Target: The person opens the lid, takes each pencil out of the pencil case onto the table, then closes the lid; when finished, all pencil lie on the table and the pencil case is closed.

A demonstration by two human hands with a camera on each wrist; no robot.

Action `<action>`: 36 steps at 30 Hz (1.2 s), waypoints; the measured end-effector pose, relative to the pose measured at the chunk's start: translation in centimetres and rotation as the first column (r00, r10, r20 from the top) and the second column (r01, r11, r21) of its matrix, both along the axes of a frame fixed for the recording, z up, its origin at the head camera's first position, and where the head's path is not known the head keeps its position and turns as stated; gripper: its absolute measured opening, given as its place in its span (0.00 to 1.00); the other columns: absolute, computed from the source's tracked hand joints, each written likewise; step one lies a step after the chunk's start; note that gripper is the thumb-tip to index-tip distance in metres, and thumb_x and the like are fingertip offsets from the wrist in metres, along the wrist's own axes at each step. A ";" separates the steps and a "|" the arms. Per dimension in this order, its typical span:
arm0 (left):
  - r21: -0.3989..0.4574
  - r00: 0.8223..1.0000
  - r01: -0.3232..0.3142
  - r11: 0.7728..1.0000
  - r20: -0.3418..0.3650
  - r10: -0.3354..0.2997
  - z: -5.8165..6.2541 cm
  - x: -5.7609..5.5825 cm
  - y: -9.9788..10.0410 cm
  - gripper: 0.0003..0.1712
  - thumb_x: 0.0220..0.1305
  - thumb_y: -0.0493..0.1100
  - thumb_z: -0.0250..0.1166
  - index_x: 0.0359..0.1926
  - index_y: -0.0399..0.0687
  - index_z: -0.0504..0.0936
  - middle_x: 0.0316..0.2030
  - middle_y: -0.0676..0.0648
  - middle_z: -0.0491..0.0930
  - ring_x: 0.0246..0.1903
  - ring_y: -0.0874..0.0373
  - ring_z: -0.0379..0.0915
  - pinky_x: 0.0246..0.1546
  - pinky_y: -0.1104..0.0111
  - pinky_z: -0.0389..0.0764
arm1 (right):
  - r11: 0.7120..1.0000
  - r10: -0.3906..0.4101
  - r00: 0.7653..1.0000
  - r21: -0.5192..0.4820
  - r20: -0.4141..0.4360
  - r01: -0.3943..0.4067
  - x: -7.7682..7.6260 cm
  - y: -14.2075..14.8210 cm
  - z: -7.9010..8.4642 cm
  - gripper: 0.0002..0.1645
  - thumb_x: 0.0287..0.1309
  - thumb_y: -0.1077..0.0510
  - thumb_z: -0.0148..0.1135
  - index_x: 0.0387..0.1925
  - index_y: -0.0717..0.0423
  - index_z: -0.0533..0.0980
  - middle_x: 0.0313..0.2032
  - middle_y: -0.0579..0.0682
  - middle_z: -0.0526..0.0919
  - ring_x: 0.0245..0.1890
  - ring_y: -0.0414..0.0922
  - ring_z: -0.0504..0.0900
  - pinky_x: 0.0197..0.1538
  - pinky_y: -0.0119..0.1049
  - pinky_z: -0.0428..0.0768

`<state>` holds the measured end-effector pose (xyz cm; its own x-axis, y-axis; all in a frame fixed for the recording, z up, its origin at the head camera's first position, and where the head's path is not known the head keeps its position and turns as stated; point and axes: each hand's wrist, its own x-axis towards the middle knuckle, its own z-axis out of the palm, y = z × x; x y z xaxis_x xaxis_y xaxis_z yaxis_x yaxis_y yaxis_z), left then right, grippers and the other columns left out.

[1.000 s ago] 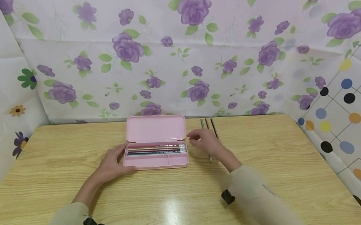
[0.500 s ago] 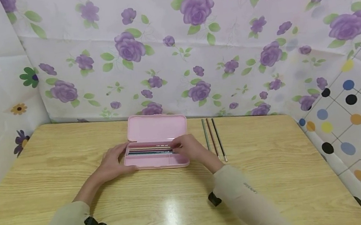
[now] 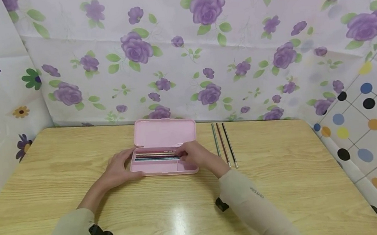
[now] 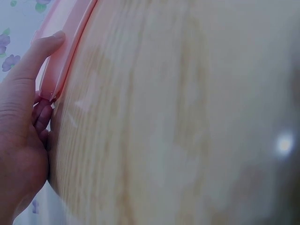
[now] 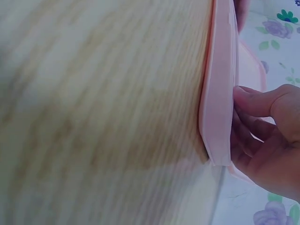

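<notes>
The pink pencil case [image 3: 159,169] lies with its lid up on the wooden table, several pencils [image 3: 154,155] side by side in its rear compartment. My left hand [image 3: 117,171] holds the left end of the case, thumb at the front corner and fingers behind; the left wrist view shows the thumb [image 4: 57,40] on the case wall. My right hand [image 3: 197,156] reaches over the case's right end, curled thumb and fingers at the pencils' right ends, which it covers. In the right wrist view that hand [image 5: 272,131] dips past the rim, and the pinched tips are hidden.
Right of the case, three pencils lie apart on the table: a green one [image 3: 215,139], a reddish-brown one [image 3: 223,144] and a black one [image 3: 229,144]. A flowered cloth wall [image 3: 168,65] stands along the table's back edge; a dotted one [image 3: 370,130] stands on the right.
My right hand has moved left from beside the loose pencils into the case, to the pencils' ends, and has stayed there since. My left hand keeps its hold on the case.
</notes>
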<state>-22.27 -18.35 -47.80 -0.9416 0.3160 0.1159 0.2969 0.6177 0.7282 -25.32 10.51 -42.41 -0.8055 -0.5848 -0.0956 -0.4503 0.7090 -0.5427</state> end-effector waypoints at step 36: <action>-0.020 1.000 -0.015 1.000 0.012 0.015 0.4 0.4 0.2 0.55 0.46 0.56 0.76 0.71 0.40 0.62 0.66 0.34 0.64 0.65 0.35 0.53 0.61 0.39 0.50 | 0.998 0.036 0.992 0.052 0.119 -0.042 -1.3 -0.4 1.1 0.09 0.56 0.71 0.64 0.41 0.65 0.82 0.36 0.53 0.83 0.37 0.43 0.78 0.45 0.33 0.77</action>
<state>-21.91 -18.12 -47.44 -0.9477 0.3038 0.0981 0.2784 0.6362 0.7196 -26.59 10.14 -41.27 -0.7636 -0.6067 -0.2208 -0.4134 0.7222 -0.5546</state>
